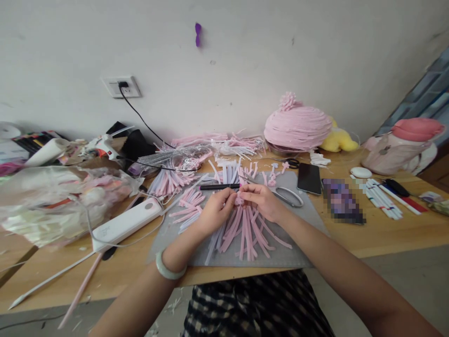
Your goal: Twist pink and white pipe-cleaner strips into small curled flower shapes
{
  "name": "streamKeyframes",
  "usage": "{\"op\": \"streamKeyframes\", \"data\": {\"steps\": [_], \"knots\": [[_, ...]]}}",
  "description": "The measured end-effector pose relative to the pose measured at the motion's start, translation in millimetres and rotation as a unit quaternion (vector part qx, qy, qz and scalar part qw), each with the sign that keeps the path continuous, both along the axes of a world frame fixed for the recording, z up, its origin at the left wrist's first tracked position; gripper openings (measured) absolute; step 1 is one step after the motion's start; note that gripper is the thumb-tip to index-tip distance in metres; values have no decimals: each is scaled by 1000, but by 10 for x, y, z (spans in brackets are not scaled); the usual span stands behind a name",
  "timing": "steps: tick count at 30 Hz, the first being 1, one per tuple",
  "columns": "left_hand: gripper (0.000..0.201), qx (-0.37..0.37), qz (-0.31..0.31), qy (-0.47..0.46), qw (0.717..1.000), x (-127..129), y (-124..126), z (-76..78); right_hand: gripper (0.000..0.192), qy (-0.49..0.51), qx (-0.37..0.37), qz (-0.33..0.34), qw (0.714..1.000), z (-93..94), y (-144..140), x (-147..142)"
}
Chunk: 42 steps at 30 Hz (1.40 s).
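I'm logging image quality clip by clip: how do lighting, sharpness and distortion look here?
All in the head view: soft, diffuse light with no harsh shadow on the grey mat; wide-angle stretch toward the sides; soft detail around the hands, the pink piece between them indistinct; pixelation over the purple item at right.

From my remote place I see the strips (244, 224) on the mat (306, 211), and the mat on the table (379, 238). To its left lies the bag (70, 201), with the glue gun (107, 146) behind. At its right edge lies the phone (309, 179); farther right, the markers (384, 199).
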<state>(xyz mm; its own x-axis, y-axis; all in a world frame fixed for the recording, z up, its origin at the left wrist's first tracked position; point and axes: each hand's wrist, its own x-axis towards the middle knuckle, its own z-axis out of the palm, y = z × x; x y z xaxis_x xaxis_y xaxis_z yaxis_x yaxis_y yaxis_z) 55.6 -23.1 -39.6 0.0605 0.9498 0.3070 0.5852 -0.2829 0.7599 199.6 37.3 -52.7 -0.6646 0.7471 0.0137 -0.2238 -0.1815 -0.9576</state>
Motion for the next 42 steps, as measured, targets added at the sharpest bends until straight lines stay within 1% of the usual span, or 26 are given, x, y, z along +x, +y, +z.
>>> {"op": "streamKeyframes", "data": {"steps": [3,7,9,13,16,18,21,25,29,35,38,40,42], "knots": [[26,-8,6,-17,1000,2,3,-14,14,-3,38,-17,999,-1,-17,-13],[30,-17,8,-26,999,-18,15,-34,16,-62,116,-55,990,20,-29,-26],[30,-12,10,-25,1000,-25,19,-45,17,-81,141,-64,985,27,-30,-25],[26,-9,6,-42,999,-21,28,-62,17,-88,165,-75,980,26,-39,-15],[27,-21,5,-82,996,-2,28,-60,16,-80,171,-77,979,33,-63,-21],[26,-24,4,-119,993,17,17,-53,16,-61,161,-80,982,37,-87,-39],[26,-18,5,-169,985,45,-7,-52,18,-25,117,-91,989,26,-124,-83],[27,-15,-5,-210,978,63,-13,-63,18,5,70,-109,992,-4,-155,-131],[25,-36,-10,-246,969,68,4,-41,18,23,59,-124,990,-9,-162,-132],[24,-65,-20,-329,942,81,10,-17,20,38,51,-139,988,-45,-165,-122],[22,-58,-26,-329,942,69,16,-45,19,45,41,-135,989,-65,-164,-132],[20,-37,-24,-296,954,52,21,-75,17,53,33,-134,989,-76,-160,-143],[17,5,-11,-236,972,34,24,-108,16,61,19,-132,989,-85,-155,-154]]}}
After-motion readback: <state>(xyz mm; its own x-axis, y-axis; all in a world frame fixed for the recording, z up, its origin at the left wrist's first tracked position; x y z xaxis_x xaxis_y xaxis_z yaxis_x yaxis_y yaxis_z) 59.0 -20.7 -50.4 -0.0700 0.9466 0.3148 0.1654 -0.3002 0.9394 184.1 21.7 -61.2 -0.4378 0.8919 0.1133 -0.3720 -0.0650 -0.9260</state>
